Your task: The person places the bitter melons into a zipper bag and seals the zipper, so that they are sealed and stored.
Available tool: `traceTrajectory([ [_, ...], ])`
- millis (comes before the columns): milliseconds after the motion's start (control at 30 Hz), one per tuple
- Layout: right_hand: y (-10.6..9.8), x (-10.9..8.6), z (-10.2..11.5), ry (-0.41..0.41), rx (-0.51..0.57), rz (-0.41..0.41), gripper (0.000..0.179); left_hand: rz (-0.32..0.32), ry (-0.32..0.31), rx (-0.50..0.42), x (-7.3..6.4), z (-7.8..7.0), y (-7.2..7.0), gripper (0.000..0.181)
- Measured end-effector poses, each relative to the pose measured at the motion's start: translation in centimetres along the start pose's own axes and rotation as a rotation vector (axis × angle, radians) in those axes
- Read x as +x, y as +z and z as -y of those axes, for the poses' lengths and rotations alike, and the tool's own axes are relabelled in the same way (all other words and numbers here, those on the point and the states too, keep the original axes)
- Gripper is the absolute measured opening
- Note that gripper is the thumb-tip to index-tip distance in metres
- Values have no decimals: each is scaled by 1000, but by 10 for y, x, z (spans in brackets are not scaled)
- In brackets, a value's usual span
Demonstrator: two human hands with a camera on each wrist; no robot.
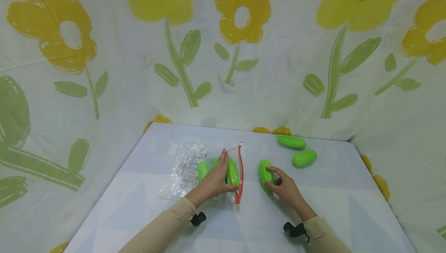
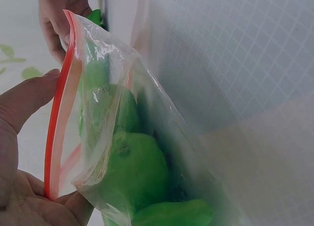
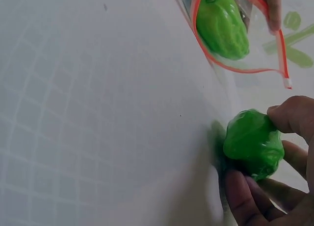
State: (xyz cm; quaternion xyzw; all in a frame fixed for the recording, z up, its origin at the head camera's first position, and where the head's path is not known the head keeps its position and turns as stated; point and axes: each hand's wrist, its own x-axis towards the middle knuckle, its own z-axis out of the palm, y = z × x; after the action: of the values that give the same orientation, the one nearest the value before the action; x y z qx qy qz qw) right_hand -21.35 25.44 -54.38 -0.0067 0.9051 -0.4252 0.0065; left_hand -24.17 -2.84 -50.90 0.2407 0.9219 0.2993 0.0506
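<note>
My left hand point(image 1: 214, 180) holds the rim of a clear zip bag point(image 1: 178, 175), with its red-edged mouth point(image 1: 241, 168) spread open to the right. The thumb and fingers are at opposite ends of the opening in the left wrist view. Several glossy green toy vegetables point(image 2: 136, 164) lie inside the bag. To the right of the mouth, my right hand point(image 1: 287, 189) grips another long green toy vegetable point(image 1: 264, 171), thumb on one side and fingers on the other. From the right wrist its end point(image 3: 252, 142) shows between thumb and fingertips, close over the table.
Two more green vegetables, one near the back edge point(image 1: 291, 141) and one in front of it point(image 1: 304, 158), lie at the right rear of the white table point(image 1: 313, 195). A flower-printed curtain point(image 1: 265, 75) hangs behind and around the table.
</note>
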Motion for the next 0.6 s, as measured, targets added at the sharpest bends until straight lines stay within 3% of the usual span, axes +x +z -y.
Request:
traceTrajectory([
  [233, 1, 1, 0, 10, -3, -2, 54, 8, -15, -1, 1, 0, 1, 126],
  [600, 1, 0, 4, -42, 42, -15, 55, 0, 0, -11, 0, -1, -1, 126],
])
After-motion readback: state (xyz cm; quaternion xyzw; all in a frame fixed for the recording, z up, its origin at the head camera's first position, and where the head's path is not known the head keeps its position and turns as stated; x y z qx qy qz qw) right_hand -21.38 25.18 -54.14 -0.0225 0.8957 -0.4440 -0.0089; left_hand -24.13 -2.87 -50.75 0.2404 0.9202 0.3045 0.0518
